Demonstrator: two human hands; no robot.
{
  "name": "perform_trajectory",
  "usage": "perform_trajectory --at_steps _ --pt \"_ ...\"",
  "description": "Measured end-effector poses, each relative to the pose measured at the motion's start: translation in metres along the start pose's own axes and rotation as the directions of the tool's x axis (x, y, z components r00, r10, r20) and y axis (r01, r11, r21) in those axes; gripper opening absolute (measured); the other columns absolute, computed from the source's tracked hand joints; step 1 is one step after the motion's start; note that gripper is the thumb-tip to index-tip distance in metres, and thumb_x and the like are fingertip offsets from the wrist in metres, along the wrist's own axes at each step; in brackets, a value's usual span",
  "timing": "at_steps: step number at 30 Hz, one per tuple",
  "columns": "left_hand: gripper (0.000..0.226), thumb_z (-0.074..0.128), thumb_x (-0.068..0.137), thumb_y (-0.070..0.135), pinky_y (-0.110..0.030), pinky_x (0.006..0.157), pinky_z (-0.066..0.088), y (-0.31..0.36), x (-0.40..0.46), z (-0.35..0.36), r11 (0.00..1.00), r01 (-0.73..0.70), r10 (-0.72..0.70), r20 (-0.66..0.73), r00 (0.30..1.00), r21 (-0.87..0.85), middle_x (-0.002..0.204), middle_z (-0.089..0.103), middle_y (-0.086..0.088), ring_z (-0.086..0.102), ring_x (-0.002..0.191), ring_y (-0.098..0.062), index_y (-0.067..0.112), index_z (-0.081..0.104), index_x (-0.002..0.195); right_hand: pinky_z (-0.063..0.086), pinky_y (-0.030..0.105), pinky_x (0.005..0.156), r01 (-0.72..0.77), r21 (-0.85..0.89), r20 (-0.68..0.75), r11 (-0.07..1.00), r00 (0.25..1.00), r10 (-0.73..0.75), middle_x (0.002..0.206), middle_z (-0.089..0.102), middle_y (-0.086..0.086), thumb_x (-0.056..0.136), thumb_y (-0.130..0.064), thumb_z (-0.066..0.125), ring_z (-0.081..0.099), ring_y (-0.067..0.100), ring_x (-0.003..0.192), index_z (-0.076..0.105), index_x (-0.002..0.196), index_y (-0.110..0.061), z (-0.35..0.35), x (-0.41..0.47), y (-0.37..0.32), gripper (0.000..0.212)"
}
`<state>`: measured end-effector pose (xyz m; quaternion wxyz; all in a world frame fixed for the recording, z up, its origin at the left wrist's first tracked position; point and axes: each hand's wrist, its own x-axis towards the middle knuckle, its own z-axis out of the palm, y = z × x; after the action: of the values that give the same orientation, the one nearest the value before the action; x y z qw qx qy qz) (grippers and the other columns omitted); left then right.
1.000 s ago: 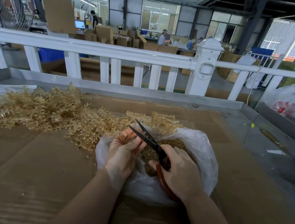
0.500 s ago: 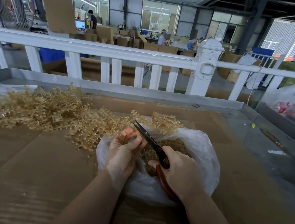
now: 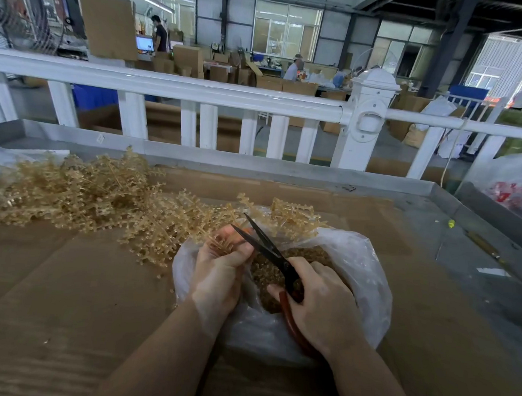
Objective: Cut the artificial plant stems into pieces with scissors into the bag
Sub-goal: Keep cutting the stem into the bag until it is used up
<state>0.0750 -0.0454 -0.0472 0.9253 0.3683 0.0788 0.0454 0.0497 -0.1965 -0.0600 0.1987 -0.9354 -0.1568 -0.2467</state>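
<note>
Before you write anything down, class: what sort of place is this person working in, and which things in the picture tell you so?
Probably a factory or packing workshop. Stacked cardboard boxes fill the hall behind the white railing, other workers sit at benches there, and a large heap of plant stems waits beside the bag.

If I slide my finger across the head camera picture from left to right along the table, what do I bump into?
Pile of golden artificial plant stems → left hand holding a stem → scissors → right hand → right side of the clear plastic bag → small yellow bit on the metal table edge.
</note>
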Motion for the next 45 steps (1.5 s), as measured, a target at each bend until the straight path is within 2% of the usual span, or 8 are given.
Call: perform_trajectory --at_steps 2,6,10,14,20,28,34,45 --pt "0.034 0.05 0.085 -0.017 -0.022 0.048 0.053 -0.0004 0.0001 -0.0014 0.999 0.02 -0.021 0.046 0.999 0.034 0.112 0.06 -0.028 0.061 0.095 -0.032 -0.001 0.051 0.115 0.042 0.022 0.075 -0.008 0.017 -0.002 1.0 1.0 0.008 0.091 0.064 -0.006 0.082 -0.05 0.061 0.058 0.014 0.086 0.062 0.11 -0.024 -0.0001 -0.0001 -0.0003 0.038" --pt "0.03 0.047 0.084 -0.02 -0.021 0.059 0.056 -0.0003 -0.0003 0.0 1.0 -0.023 0.021 0.081 0.997 0.021 0.088 0.061 -0.015 0.065 0.074 -0.019 0.003 0.053 0.103 0.039 0.019 0.075 -0.018 0.028 -0.004 0.999 1.0 0.018 0.092 0.064 -0.007 0.082 -0.05 0.061 0.057 0.012 0.086 0.062 0.111 -0.025 -0.0011 -0.0006 0.0001 0.037" --pt "0.029 0.048 0.085 -0.02 -0.021 0.052 0.055 -0.0015 0.0009 0.0005 1.0 -0.011 0.011 0.035 0.999 -0.016 0.081 0.061 -0.01 0.065 0.065 -0.016 0.005 0.055 0.098 0.04 0.019 0.075 -0.019 0.039 -0.016 0.999 1.0 0.02 0.092 0.064 -0.008 0.083 -0.048 0.063 0.057 0.012 0.087 0.062 0.111 -0.025 -0.0014 -0.0006 0.0004 0.037" --pt "0.037 0.048 0.083 -0.019 -0.021 0.062 0.057 -0.0027 0.0015 -0.0018 1.0 0.0 -0.001 0.068 0.998 0.011 0.095 0.063 -0.018 0.064 0.074 -0.019 -0.005 0.055 0.117 0.042 0.02 0.077 -0.012 0.047 -0.012 0.999 1.0 0.012 0.094 0.063 -0.008 0.083 -0.05 0.061 0.057 0.012 0.089 0.061 0.114 -0.025 -0.0011 -0.0005 0.0007 0.039" --pt "0.022 0.051 0.08 -0.017 -0.031 0.07 0.058 -0.0036 0.0007 -0.002 0.997 0.031 -0.037 0.088 0.995 0.077 0.08 0.067 -0.014 0.067 0.07 -0.021 -0.001 0.061 0.091 0.045 0.023 0.081 0.0 0.065 -0.005 0.998 1.0 0.001 0.098 0.063 -0.008 0.085 -0.049 0.06 0.055 0.012 0.093 0.059 0.116 -0.026 -0.0011 -0.0013 0.0018 0.039" --pt "0.023 0.055 0.076 -0.016 -0.044 0.085 0.053 -0.005 0.0006 -0.003 0.988 0.033 -0.042 0.06 0.997 0.15 0.081 0.07 -0.016 0.067 0.08 -0.029 -0.002 0.063 0.092 0.043 0.02 0.075 0.022 0.099 -0.059 0.995 0.998 -0.016 0.089 0.065 -0.008 0.083 -0.049 0.062 0.06 0.011 0.084 0.064 0.107 -0.023 -0.0012 -0.0005 0.0001 0.036" --pt "0.022 0.053 0.079 -0.017 -0.032 0.068 0.056 -0.0032 -0.0012 -0.0004 0.986 0.043 -0.052 0.057 0.997 0.159 0.077 0.068 -0.013 0.066 0.069 -0.023 0.001 0.063 0.088 0.046 0.023 0.061 0.025 0.086 -0.092 0.996 0.996 -0.018 0.075 0.064 -0.005 0.077 -0.043 0.074 0.061 0.014 0.068 0.066 0.101 -0.019 0.0009 -0.0007 -0.0007 0.034" --pt "0.036 0.045 0.084 -0.02 -0.041 0.091 0.047 -0.001 -0.0024 0.0009 0.99 0.07 -0.074 0.025 0.997 0.124 0.108 0.061 -0.027 0.059 0.097 -0.035 -0.007 0.056 0.116 0.041 0.018 0.056 0.029 0.037 -0.122 0.999 0.992 -0.024 0.069 0.065 -0.006 0.074 -0.042 0.077 0.061 0.011 0.061 0.067 0.095 -0.021 0.0014 -0.0002 -0.0028 0.031"
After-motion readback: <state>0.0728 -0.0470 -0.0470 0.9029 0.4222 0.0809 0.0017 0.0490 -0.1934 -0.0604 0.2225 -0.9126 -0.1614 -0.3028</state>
